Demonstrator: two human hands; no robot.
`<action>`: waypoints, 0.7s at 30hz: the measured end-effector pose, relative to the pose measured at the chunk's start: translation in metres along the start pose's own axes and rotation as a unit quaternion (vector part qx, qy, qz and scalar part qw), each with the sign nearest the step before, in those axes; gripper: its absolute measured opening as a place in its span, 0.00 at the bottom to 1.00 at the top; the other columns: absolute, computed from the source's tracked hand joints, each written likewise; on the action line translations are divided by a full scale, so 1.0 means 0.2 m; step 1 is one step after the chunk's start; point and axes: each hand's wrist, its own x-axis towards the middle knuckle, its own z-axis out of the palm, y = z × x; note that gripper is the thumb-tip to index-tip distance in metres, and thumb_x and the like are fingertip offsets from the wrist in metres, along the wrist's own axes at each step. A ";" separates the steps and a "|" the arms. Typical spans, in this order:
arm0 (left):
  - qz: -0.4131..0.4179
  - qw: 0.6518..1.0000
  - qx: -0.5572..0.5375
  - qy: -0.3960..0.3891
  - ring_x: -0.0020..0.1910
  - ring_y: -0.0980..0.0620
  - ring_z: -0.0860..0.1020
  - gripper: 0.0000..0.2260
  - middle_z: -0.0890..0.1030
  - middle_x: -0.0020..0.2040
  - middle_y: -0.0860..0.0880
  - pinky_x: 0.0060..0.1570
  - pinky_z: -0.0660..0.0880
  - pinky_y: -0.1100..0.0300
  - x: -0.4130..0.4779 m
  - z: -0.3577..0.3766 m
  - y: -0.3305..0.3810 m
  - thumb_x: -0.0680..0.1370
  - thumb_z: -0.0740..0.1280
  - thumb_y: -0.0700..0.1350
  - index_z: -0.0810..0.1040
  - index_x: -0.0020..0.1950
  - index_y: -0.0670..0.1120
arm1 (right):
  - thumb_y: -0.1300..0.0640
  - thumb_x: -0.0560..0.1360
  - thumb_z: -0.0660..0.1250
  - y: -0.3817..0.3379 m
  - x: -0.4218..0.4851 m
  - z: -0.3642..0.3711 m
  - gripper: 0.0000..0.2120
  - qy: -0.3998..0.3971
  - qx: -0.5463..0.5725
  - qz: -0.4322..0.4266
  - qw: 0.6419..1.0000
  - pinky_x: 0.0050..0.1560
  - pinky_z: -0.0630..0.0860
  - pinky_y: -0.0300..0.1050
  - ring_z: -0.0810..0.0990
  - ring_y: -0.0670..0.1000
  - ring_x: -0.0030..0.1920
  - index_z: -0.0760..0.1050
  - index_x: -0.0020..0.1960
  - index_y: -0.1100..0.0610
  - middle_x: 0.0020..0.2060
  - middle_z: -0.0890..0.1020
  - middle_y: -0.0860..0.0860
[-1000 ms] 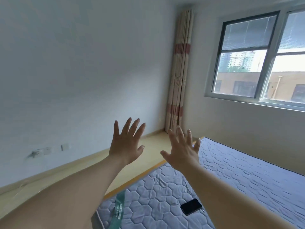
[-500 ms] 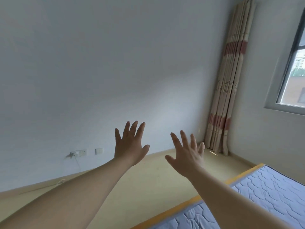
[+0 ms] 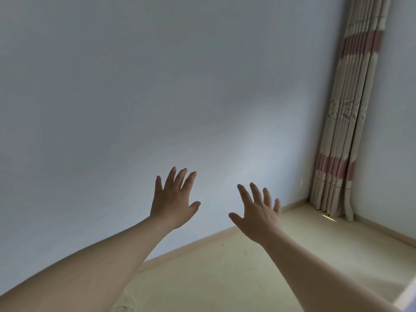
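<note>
Left forearm bare, stretched forward and up. Left hand point(image 3: 173, 203) seen from the back, fingers straight and slightly fanned, thumb out, grasping nothing.

Ahead of both hands is the pale blue-grey painted wall point(image 3: 157, 86), plain and unmarked, filling most of the view. It is the nearest surface to the palms. Whether the fingertips touch it cannot be told, though they look held in the air short of it.

Handling judgement: the wall is rigid, fixed and smooth, with no edge or knob to grip. Flat palm contact is the only hold it offers, and a dry palm should not slip much on matt paint.

Right hand point(image 3: 256, 218) a little lower than the left, likewise spread and relaxed, holding nothing.

Below, the cream-yellow smooth floor point(image 3: 225, 278), with a thin white cord point(image 3: 126, 305) lying on it at the bottom edge.

In the far right corner, the beige pleated fabric curtain with dusty-pink bands point(image 3: 346, 122), gathered into a narrow column that reaches the floor. Likely soft and light, and best gripped around the bunched folds at mid-height.

No container shows anywhere in view.
</note>
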 end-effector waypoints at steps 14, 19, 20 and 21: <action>0.079 0.996 -0.042 -0.027 0.77 0.47 0.40 0.31 0.43 0.78 0.51 0.73 0.44 0.43 0.99 0.47 -0.18 0.80 0.54 0.59 0.42 0.78 0.51 | 0.39 0.77 0.56 -0.06 1.05 0.25 0.34 -0.007 0.013 0.083 0.996 0.72 0.46 0.61 0.44 0.59 0.76 0.42 0.77 0.44 0.77 0.44 0.49; 0.101 0.994 -0.043 0.000 0.77 0.47 0.41 0.32 0.43 0.78 0.51 0.73 0.44 0.43 1.45 0.64 -0.14 0.80 0.54 0.59 0.42 0.78 0.51 | 0.39 0.77 0.56 0.03 1.49 0.31 0.35 0.026 0.004 0.075 0.997 0.72 0.44 0.61 0.43 0.58 0.76 0.42 0.77 0.44 0.77 0.43 0.49; 0.104 0.994 -0.045 0.001 0.77 0.47 0.41 0.32 0.44 0.78 0.50 0.73 0.45 0.43 1.57 0.67 -0.12 0.80 0.54 0.59 0.42 0.78 0.51 | 0.39 0.77 0.56 0.07 1.58 0.33 0.35 0.031 0.005 0.076 0.997 0.73 0.44 0.60 0.42 0.58 0.76 0.42 0.77 0.44 0.77 0.43 0.49; 0.107 0.993 -0.046 0.001 0.77 0.47 0.41 0.32 0.43 0.78 0.50 0.73 0.45 0.43 1.69 0.70 -0.09 0.80 0.54 0.59 0.42 0.78 0.52 | 0.39 0.77 0.56 0.12 1.68 0.34 0.35 0.034 0.008 0.080 0.996 0.73 0.44 0.60 0.42 0.58 0.77 0.42 0.77 0.43 0.77 0.43 0.49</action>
